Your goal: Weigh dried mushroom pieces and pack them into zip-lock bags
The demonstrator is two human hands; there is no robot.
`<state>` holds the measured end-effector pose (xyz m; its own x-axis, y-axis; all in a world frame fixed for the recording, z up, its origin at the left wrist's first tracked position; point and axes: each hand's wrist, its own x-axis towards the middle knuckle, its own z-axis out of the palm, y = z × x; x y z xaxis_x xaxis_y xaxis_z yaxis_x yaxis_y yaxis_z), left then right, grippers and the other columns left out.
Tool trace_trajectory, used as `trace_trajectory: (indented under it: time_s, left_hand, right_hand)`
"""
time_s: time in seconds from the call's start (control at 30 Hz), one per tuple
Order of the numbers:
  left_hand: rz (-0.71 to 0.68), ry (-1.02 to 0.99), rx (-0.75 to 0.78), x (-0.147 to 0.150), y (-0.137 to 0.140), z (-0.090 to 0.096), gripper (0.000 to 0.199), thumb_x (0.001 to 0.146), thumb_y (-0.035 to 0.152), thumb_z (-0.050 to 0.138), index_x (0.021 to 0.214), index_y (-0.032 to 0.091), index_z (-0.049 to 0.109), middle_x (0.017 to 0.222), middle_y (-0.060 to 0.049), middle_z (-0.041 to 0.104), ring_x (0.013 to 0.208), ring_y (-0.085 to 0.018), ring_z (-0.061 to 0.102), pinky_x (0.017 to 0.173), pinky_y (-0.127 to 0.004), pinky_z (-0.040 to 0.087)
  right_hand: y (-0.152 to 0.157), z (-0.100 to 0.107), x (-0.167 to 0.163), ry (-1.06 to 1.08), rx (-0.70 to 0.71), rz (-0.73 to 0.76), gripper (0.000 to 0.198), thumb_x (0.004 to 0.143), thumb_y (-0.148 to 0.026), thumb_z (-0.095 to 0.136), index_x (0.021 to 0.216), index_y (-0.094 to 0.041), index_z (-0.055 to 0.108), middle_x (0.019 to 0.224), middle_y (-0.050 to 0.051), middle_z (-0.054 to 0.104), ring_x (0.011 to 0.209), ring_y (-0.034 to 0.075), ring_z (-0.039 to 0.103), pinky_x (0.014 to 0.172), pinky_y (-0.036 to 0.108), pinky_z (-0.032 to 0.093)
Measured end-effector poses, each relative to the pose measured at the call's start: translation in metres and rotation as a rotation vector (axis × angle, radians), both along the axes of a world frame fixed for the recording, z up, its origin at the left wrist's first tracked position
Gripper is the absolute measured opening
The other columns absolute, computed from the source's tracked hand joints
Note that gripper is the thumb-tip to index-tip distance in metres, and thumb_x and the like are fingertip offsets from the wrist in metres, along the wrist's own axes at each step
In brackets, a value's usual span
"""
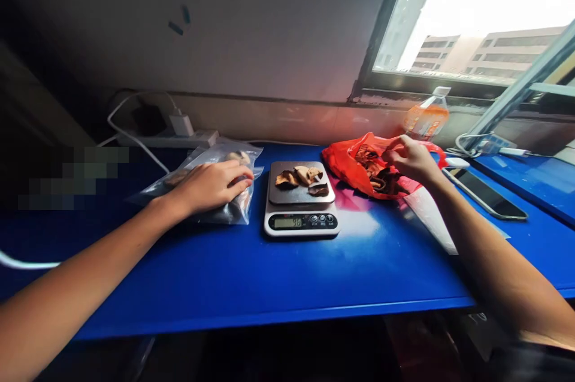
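My left hand (209, 186) lies on a clear plastic zip bag (224, 212) with pale pieces inside, fingers extended and slightly bent over it. Over the mouth of a red plastic bag (344, 160), my right hand (412, 159) has its fingers curled together; whatever they grip is hidden. Dark, shrivelled dried mushroom slices (381, 178) fill the opened red bag. Between my hands stands a kitchen scale (300, 214) with several dried mushroom slices (309, 175) on its metal plate. Its display seems to read 96.
The blue table (215, 286) carries a phone (487, 193) at the right, by a white sheet (433, 220). Behind the red bag stands an orange-labelled bottle (429, 115). A power strip (197, 138) with a charger (181, 124) and white cable runs along the wall at the left.
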<state>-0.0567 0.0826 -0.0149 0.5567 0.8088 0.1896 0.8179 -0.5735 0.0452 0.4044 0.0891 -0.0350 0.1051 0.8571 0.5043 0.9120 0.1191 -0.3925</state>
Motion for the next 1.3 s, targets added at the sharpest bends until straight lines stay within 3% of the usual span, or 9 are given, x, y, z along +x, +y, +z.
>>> trace_trajectory:
  time_s: [0.17,0.3,0.57,0.67,0.87,1.03,1.3]
  left_hand:
    - [0.015,0.031,0.000,0.004,-0.004,0.002,0.041,0.092,0.047,0.038,0.112,0.025,0.067,0.110,-0.002,0.070,0.094,-0.022,0.066,0.081,-0.031,0.047]
    - [0.022,0.031,-0.015,0.004,-0.005,0.005,0.042,0.092,0.047,0.039,0.113,0.024,0.068,0.109,-0.003,0.070,0.093,-0.023,0.066,0.079,-0.031,0.047]
    - [0.013,0.021,-0.026,0.002,-0.003,0.004,0.043,0.093,0.049,0.038,0.112,0.024,0.068,0.108,-0.004,0.070,0.091,-0.024,0.066,0.076,-0.032,0.046]
    - [0.022,0.021,-0.044,0.002,-0.003,0.005,0.043,0.093,0.050,0.038,0.113,0.025,0.067,0.110,-0.004,0.070,0.093,-0.025,0.066,0.078,-0.034,0.047]
    - [0.017,0.015,-0.077,-0.004,-0.001,0.007,0.044,0.092,0.052,0.040,0.116,0.027,0.067,0.115,-0.005,0.070,0.096,-0.025,0.066,0.082,-0.035,0.047]
    - [-0.005,0.013,-0.079,-0.007,-0.001,0.006,0.043,0.092,0.051,0.041,0.116,0.026,0.067,0.119,-0.005,0.069,0.100,-0.025,0.066,0.086,-0.035,0.047]
    - [0.000,0.079,-0.056,0.000,-0.007,0.007,0.046,0.094,0.049,0.035,0.117,0.025,0.066,0.110,-0.006,0.068,0.092,-0.026,0.067,0.079,-0.035,0.048]
  right_hand:
    - [-0.004,0.007,-0.007,-0.132,0.024,-0.099,0.010,0.078,-0.014,0.056,0.087,-0.019,0.055,0.082,0.017,0.070,0.067,0.022,0.061,0.065,0.034,0.037]
    - [-0.009,0.016,-0.018,-0.171,0.038,-0.093,0.008,0.080,-0.017,0.059,0.086,-0.021,0.056,0.087,0.015,0.072,0.072,0.022,0.064,0.068,0.031,0.039]
    - [-0.035,0.036,-0.071,-0.142,0.328,0.075,0.006,0.085,-0.025,0.058,0.087,-0.021,0.060,0.089,0.009,0.072,0.078,0.022,0.068,0.071,0.032,0.049]
    - [-0.047,0.036,-0.090,-0.127,0.372,0.175,0.006,0.086,-0.023,0.056,0.088,-0.023,0.061,0.089,0.007,0.071,0.077,0.020,0.067,0.070,0.032,0.050]
    - [-0.055,0.024,-0.116,-0.175,0.357,0.375,0.018,0.091,-0.017,0.047,0.090,-0.022,0.065,0.089,0.008,0.070,0.078,0.019,0.065,0.069,0.032,0.050]
    - [-0.060,0.017,-0.128,-0.197,0.231,0.538,0.021,0.095,-0.019,0.046,0.099,-0.022,0.066,0.093,0.007,0.068,0.078,0.016,0.063,0.071,0.029,0.049]
    - [-0.065,0.017,-0.139,-0.144,0.215,0.562,0.014,0.092,-0.022,0.054,0.082,-0.019,0.065,0.075,0.003,0.062,0.061,0.011,0.053,0.059,0.024,0.042]
